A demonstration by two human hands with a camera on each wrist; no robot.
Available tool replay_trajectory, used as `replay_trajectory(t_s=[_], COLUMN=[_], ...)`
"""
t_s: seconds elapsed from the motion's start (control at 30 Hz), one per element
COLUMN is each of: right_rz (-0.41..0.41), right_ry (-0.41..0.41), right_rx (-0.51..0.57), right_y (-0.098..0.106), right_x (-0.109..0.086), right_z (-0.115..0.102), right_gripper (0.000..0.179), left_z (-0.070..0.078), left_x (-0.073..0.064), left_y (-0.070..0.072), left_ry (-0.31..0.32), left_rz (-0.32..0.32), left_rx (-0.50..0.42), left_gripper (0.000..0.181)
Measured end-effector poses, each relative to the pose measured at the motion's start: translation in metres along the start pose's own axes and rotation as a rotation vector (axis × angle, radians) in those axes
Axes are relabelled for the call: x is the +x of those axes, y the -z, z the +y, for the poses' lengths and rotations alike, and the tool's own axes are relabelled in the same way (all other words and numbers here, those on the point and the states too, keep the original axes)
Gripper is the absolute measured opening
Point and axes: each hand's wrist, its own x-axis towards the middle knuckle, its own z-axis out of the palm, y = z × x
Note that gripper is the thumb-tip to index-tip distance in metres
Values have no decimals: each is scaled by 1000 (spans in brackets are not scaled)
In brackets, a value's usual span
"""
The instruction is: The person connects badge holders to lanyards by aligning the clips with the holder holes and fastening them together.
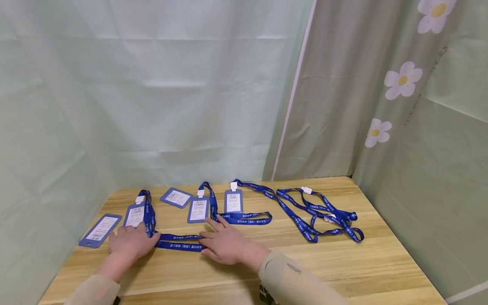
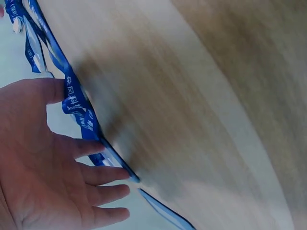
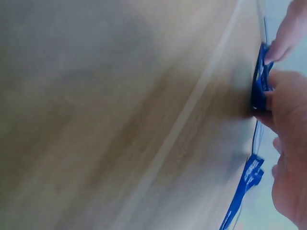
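My left hand [image 1: 129, 242] rests at the lower edge of a blue badge holder [image 1: 134, 214] with a white clip. Its fingers are extended, and in the left wrist view the thumb touches a blue printed lanyard [image 2: 79, 103]. That lanyard runs from the clip down past the thumb, then right in two strands along the table. At its right end lies my right hand [image 1: 230, 245], fingers spread, touching the strap. In the right wrist view, the right hand's fingertips meet the folded strap [image 3: 260, 91]; part of the strap is hidden behind them.
Loose badge holders lie at far left [image 1: 101, 230] and at the back [image 1: 176, 198]. Two more holders with lanyards, one nearer the middle [image 1: 198, 209] and another beside it [image 1: 234, 201], lie behind my right hand. Tangled lanyards [image 1: 331, 212] lie on the right of the wooden table [image 1: 366, 271]. Curtains [image 1: 183, 93] hang behind.
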Motion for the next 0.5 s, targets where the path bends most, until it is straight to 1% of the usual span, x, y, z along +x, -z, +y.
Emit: replay_trajectory(t_s=[0.1,0.2,0.33,0.43,0.5], right_rz=[26,56,78,96,109], right_ry=[-41,-73,-89,-69,-46], right_rx=[-100,-152,-132,-88,-58], right_y=[-4,-8,-10,-9,-7], right_x=[5,8,7,3,-2], right_z=[5,7,10,12,13], right_gripper=[44,41,42,46,50], left_z=[0,-2,-8,-12,-13], left_x=[0,-1,-2,-1,-1], left_y=[-2,-5,-6,-6,-6], left_ry=[-16,-29,-41,-42,-52], left_rz=[30,53,88,90,94], left_rx=[17,32,30,11,9], left_gripper=[98,101,106,110,110])
